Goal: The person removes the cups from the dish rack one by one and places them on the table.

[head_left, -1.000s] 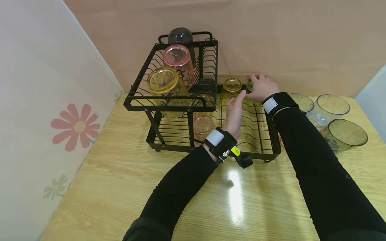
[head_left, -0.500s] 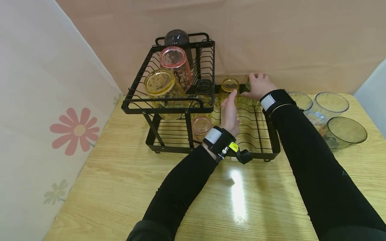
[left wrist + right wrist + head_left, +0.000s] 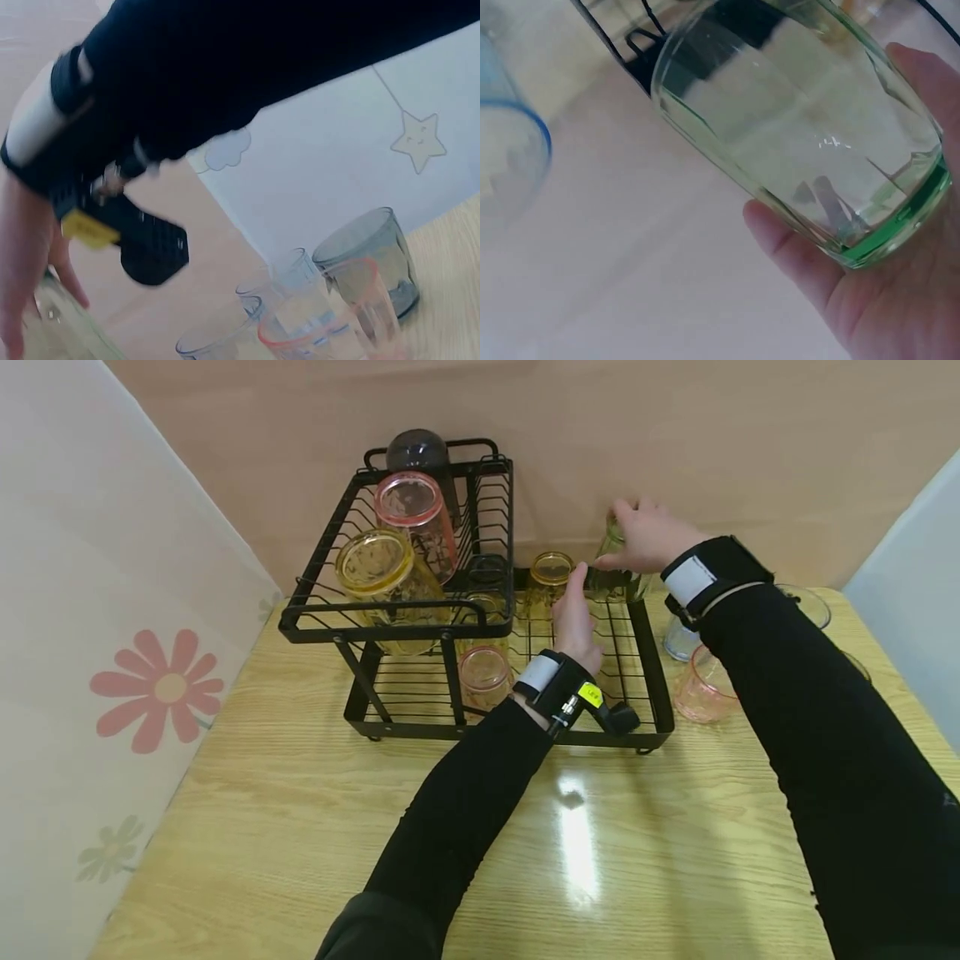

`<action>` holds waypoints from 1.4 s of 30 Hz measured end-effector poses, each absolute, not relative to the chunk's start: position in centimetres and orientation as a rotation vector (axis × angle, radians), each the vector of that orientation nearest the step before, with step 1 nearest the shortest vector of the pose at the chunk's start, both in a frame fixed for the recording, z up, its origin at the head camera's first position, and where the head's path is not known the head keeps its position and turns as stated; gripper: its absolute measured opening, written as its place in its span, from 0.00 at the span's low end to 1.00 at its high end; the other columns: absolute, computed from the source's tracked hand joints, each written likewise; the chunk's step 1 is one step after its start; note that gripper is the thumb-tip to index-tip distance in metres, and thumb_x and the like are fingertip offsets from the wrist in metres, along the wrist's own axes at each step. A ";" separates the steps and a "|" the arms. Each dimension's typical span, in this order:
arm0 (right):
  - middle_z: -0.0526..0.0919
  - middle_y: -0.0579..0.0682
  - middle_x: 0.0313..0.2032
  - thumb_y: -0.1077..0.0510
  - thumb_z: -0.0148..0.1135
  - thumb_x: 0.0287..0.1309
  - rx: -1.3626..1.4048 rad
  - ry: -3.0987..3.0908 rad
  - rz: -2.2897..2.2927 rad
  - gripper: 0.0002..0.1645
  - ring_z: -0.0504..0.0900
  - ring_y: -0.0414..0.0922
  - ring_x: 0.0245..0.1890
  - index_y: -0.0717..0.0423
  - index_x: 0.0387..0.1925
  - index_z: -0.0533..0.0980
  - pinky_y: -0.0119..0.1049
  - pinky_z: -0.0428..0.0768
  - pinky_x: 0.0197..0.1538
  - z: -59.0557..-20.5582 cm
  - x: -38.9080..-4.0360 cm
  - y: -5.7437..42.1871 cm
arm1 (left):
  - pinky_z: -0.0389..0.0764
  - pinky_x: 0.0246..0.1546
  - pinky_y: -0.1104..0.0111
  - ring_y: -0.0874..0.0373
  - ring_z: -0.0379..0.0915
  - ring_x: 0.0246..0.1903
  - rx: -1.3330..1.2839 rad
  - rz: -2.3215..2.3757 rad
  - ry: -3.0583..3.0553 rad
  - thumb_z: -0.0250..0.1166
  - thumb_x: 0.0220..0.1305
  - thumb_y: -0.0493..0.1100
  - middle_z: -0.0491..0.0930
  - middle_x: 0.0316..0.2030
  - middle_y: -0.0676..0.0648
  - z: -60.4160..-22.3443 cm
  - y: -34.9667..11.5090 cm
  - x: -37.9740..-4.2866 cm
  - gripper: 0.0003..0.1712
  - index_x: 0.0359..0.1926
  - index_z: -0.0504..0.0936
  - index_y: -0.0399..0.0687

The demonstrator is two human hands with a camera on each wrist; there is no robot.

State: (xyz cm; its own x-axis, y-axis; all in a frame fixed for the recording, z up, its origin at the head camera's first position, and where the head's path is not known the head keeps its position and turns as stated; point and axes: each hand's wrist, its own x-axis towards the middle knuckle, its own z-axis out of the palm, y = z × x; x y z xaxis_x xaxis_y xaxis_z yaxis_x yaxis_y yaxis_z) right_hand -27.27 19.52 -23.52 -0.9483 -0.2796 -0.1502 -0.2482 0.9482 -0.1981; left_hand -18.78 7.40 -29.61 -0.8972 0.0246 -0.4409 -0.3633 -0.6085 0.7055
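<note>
My right hand point(image 3: 648, 537) grips a green-tinted glass point(image 3: 802, 135) around its thick green base. In the right wrist view the glass is tilted, its mouth angled away from the palm. It is up over the back right corner of the black dish rack point(image 3: 652, 681). My left hand point(image 3: 576, 625) reaches over the rack's lower tier with its fingers extended, holding nothing. Just left of its fingertips stands an upturned yellow glass point(image 3: 551, 568) on the lower tier. A pink glass point(image 3: 483, 670) is upturned nearer the front.
The rack's upper tier holds a large yellow glass point(image 3: 378, 568), a pink glass point(image 3: 416, 514) and a dark glass point(image 3: 417, 450). On the table to the right stand another pink glass point(image 3: 705, 697), a blue-rimmed glass point(image 3: 678, 642) and a grey glass point(image 3: 367, 255), partly behind my right arm.
My right hand has lifted the green glass up from the back right of the lower tier. My left hand has shifted little. The head view has swung slightly right.
</note>
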 end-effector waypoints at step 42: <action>0.73 0.47 0.45 0.42 0.74 0.48 -1.157 2.951 -0.202 0.35 0.74 0.42 0.31 0.48 0.56 0.72 0.38 0.77 0.27 -19.2 -10.7 17.4 | 0.60 0.64 0.51 0.46 0.65 0.61 -0.184 2.381 0.262 0.56 0.59 0.72 0.71 0.59 0.44 -30.8 5.0 -9.3 0.39 0.66 0.64 0.62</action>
State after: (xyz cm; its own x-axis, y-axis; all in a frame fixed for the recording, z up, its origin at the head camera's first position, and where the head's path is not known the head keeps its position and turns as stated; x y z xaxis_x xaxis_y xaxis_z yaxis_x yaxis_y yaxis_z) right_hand -10.69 17.40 -19.15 -0.7343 -0.6743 0.0782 -0.6787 0.7267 -0.1059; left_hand -9.27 4.98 -30.81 -0.7290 0.6529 -0.2055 -0.6820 -0.7186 0.1360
